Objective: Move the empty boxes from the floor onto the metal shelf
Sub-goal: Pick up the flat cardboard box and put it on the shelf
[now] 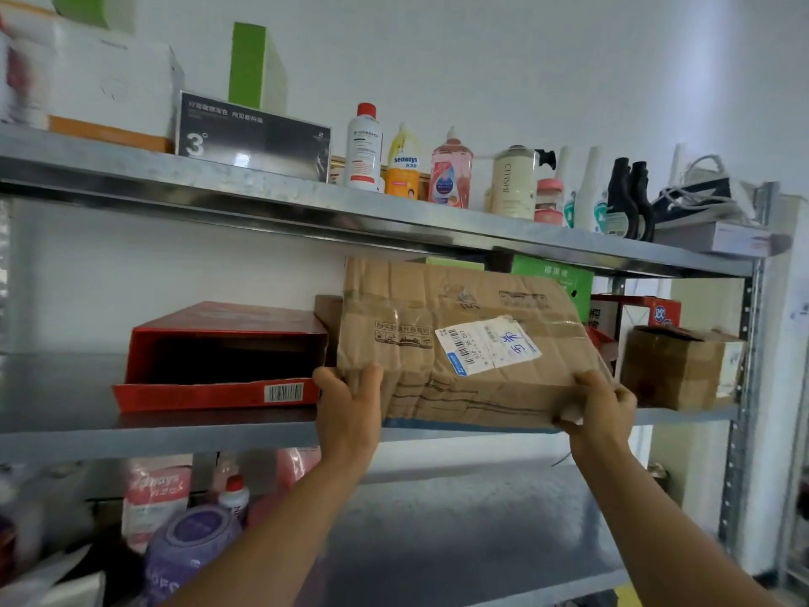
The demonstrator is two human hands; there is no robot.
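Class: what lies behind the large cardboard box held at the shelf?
Behind the cardboard box, a green box peeks above it and a brown box shows at its left; the rest is covered.

Bright, even light; left edge blurred, shelf [306,203] lines bowed by wide-angle distortion.

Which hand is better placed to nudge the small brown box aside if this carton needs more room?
Right, probably. The right hand grips the carton at its lower right corner, next to the small brown box; the left hand holds the far corner beside the red box.
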